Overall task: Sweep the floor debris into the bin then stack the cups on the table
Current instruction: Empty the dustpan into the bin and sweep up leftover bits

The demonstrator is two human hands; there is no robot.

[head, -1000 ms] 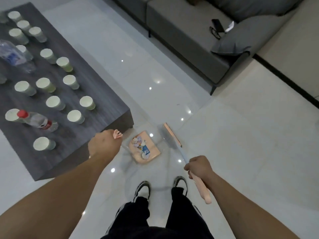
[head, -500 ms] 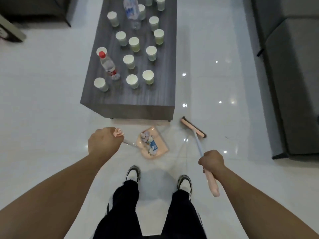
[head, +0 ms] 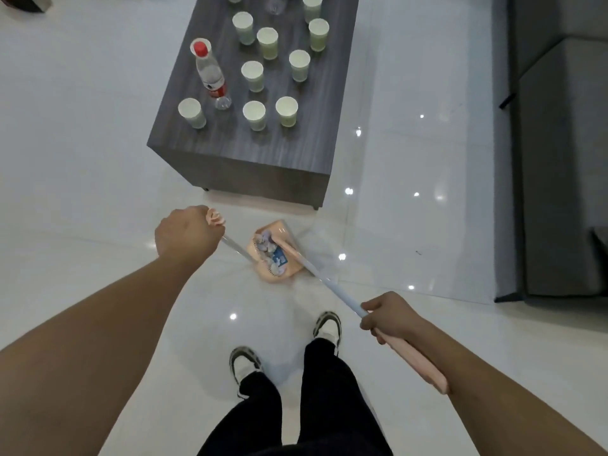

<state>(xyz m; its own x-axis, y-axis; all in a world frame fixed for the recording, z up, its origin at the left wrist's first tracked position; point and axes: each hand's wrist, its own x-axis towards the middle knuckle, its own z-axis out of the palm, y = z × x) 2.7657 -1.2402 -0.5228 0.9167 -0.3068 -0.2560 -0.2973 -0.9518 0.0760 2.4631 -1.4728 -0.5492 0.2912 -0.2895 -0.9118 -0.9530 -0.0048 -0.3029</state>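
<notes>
My left hand (head: 186, 232) grips the pink top of the dustpan's long handle. The pink dustpan (head: 274, 255) sits low over the white floor just in front of the table's near end and holds crumpled paper debris (head: 271, 251). My right hand (head: 388, 315) grips the broom handle (head: 332, 284), whose pink head lies across the dustpan's right side. Several pale green paper cups (head: 253, 114) stand apart and upright on the dark grey coffee table (head: 250, 156).
A clear bottle with a red cap (head: 210, 74) stands among the cups. A grey sofa (head: 559, 159) runs along the right side. My feet in dark trousers and sneakers (head: 325, 327) stand behind the dustpan. No bin is in view.
The view has swung round to face the table's short end. The broom head moved left from the floor beside the dustpan onto it. Both hands kept their grips.
</notes>
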